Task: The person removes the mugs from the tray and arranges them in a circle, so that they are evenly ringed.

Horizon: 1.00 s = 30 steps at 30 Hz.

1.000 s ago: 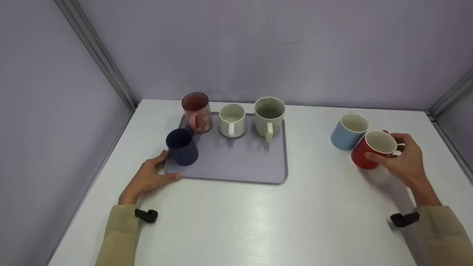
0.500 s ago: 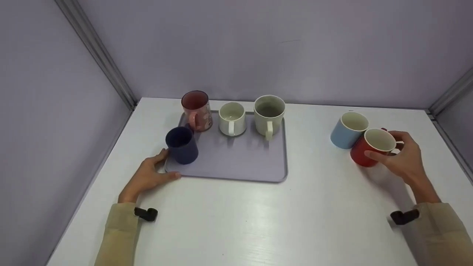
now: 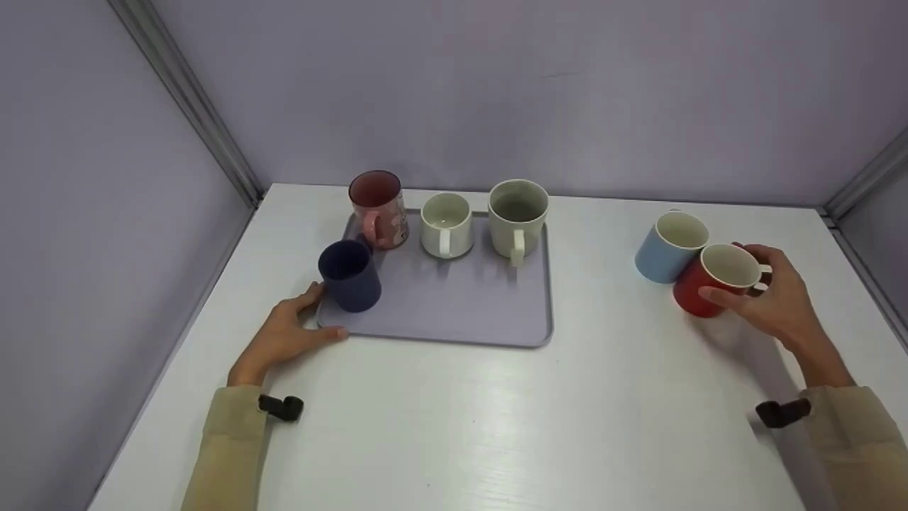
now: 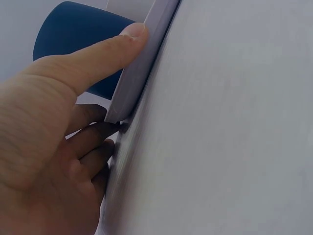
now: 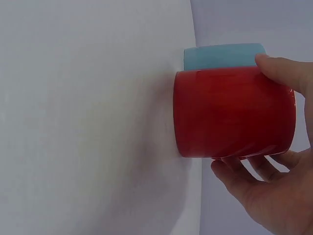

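My left hand point(image 3: 287, 335) grips the front left corner of the grey tray point(image 3: 454, 319), its thumb on the rim and its fingers bent at the left side, as the left wrist view shows. Just beside it on the tray is a dark blue cup point(image 3: 352, 280). Far to the right, my right hand point(image 3: 777, 301) holds a red mug point(image 3: 699, 287) with the thumb on its near side and the fingers behind, by the handle. The red mug point(image 5: 234, 112) is upright and close against a light blue mug point(image 3: 663, 255); whether they touch, I cannot tell.
Along the tray's back edge stand a pink mug point(image 3: 389, 220), a small white mug point(image 3: 457, 234) and a taller cream mug point(image 3: 505, 231), handles toward me. The white table point(image 3: 454, 426) ends at a back wall point(image 3: 454, 92), with walls at both sides.
The whole scene sits slightly higher in the head view. Both hands, the tray and the mugs keep nearly the same places.
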### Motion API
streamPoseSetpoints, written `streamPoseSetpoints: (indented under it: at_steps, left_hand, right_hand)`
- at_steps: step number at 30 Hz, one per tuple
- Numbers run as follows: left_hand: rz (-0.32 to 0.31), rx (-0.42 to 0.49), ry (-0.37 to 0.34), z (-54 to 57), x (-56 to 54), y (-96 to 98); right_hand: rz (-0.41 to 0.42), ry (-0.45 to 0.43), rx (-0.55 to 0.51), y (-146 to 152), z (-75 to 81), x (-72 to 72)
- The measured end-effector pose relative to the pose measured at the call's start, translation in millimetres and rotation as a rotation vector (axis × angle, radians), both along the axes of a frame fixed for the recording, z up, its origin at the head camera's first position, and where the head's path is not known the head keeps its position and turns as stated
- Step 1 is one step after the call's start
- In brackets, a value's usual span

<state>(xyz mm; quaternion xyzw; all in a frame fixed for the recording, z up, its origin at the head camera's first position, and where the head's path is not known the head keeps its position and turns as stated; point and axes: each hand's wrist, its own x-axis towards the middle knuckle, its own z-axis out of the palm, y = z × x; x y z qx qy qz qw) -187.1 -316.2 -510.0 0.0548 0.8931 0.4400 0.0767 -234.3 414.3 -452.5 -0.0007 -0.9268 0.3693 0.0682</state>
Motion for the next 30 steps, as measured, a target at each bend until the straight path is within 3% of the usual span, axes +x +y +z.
streamPoseSetpoints:
  at_steps: [3, 8, 11, 15, 23, 30]
  left_hand:
    - [0.001, -0.008, -0.004, 0.8, -0.3, 0.4]
    - [0.002, -0.006, 0.003, 0.5, 0.5, 0.4]
    - [-0.001, 0.0, 0.01, -0.4, 0.9, -0.3]
    - [-0.006, 0.003, 0.022, 0.1, -1.4, 0.6]
    - [0.006, -0.008, 0.009, 0.6, -0.5, -1.2]
    - [-0.001, 0.025, 0.009, -0.7, -2.0, -0.1]
  right_hand:
    - [-0.013, 0.05, 0.031, -6.5, 7.3, 1.5]
    - [0.009, 0.237, 0.085, -32.9, 25.2, -2.2]
    - [0.108, 0.34, 0.076, -58.2, 37.4, -7.3]
    - [0.228, 0.414, 0.05, -101.1, 53.8, -10.2]
    - [0.483, 0.497, 0.053, -204.3, 75.5, -21.5]
    - [0.636, 0.44, 0.051, -293.0, 91.9, -31.9]
